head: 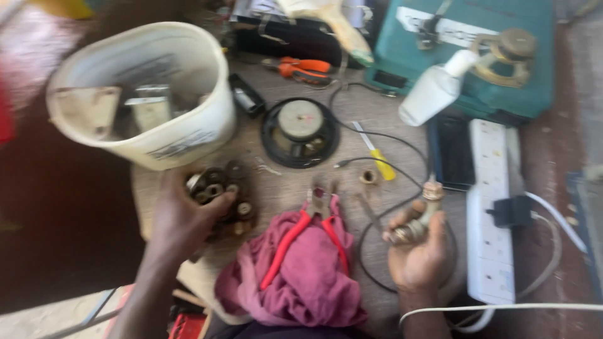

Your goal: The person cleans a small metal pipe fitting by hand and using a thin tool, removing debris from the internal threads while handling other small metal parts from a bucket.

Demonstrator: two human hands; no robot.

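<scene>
Pink cloth (295, 276) lies nearest the wearer, red-handled pliers (314, 229) resting on it. The right hand (418, 251) closes round a small brass fitting (419, 216), likely hard, dense and slippery, best held by its thicker body. The left hand (182, 220) clasps a cluster of metal rings (220, 191). Beyond sit a white bucket (141, 91), a round speaker (300, 130) and a teal case (458, 50).
</scene>
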